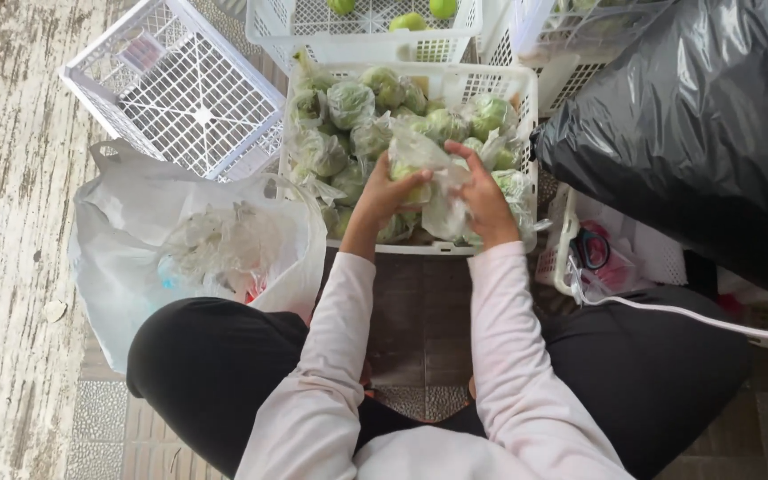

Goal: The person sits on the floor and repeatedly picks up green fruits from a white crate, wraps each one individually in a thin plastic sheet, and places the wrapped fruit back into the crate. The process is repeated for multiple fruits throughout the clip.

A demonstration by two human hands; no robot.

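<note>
My left hand [382,194] cups a green fruit [412,180] that sits inside a clear plastic bag [442,206]. My right hand [484,197] grips the same bag from the right side. Both hands hover over the near edge of a white plastic crate [526,82] filled with several green fruits wrapped in clear bags [348,102]. My arms are in pale pink sleeves, and my knees in dark trousers spread to either side.
A large white plastic bag [126,231] holding crumpled clear bags lies at my left. An empty white crate [180,84] leans beyond it. Another crate [313,27] with loose green fruits stands behind. A big black plastic sack [704,133] fills the right.
</note>
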